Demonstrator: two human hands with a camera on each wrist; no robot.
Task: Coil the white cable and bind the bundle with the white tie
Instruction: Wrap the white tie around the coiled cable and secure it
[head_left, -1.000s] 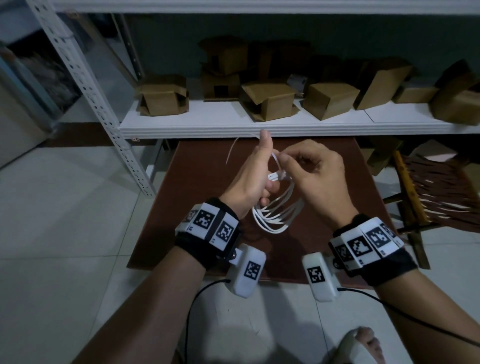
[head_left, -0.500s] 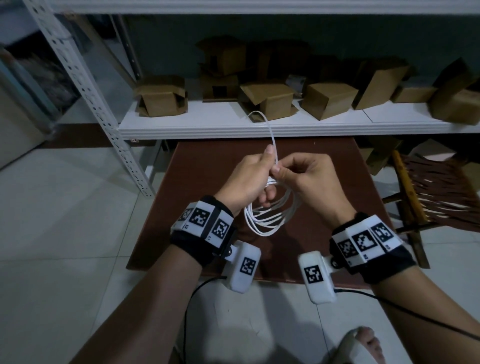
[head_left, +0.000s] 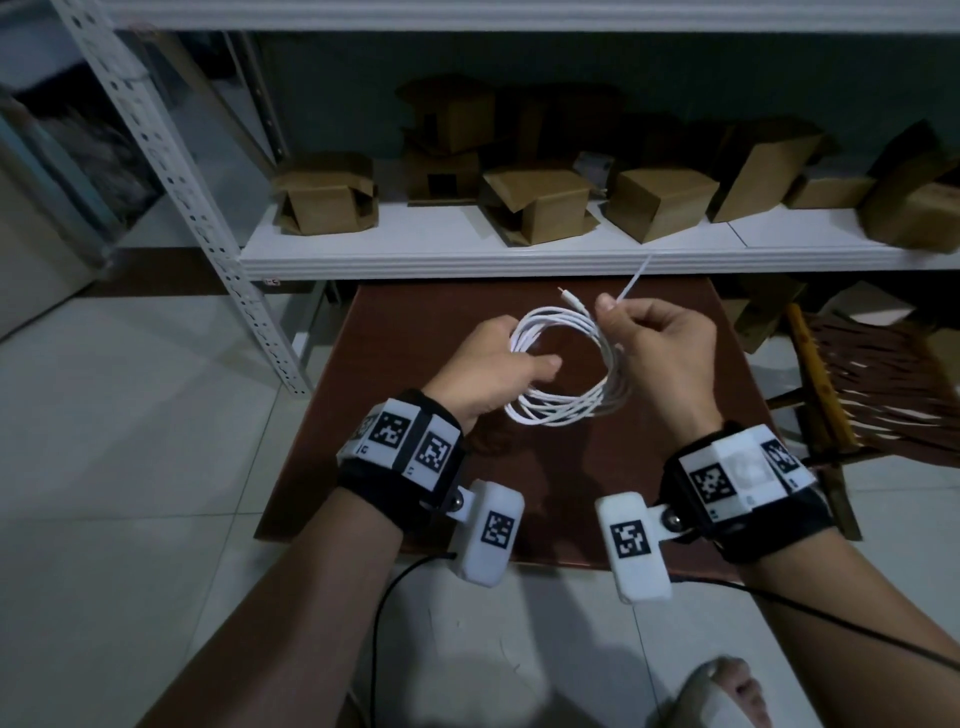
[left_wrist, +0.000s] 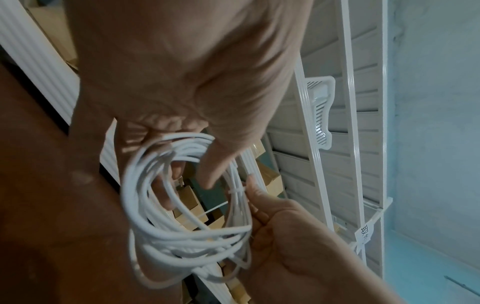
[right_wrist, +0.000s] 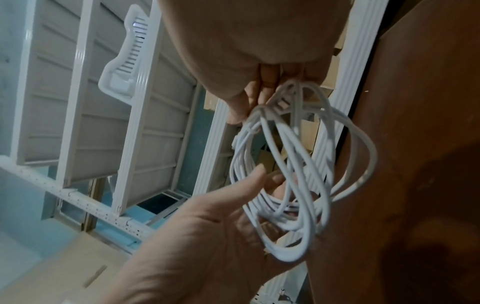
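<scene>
The white cable (head_left: 566, 371) is now a round coil of several loops, held in the air above the brown table (head_left: 426, 322), between the two hands. One second ago both hands were close together at one spot of the bundle, working on the tie; now they have moved apart and the coil has opened wide and lies nearly flat. The left hand (head_left: 488, 366) has its fingers curled around the left side of the coil. The right hand (head_left: 657, 345) pinches the free tail of the white tie (head_left: 631, 283) between thumb and fingers, and the tail points up and away toward the shelf (head_left: 519, 254). In the left wrist view the tie (left_wrist: 235, 191) already goes around the strands on the right side of the coil, close to the right fingers (left_wrist: 255, 192). One plug end (head_left: 569, 299) sticks out at the top of the coil. I think the tie is closed and the right hand is pulling it tight, so the task seems almost finished; how tight the loop is, I cannot tell.
</scene>
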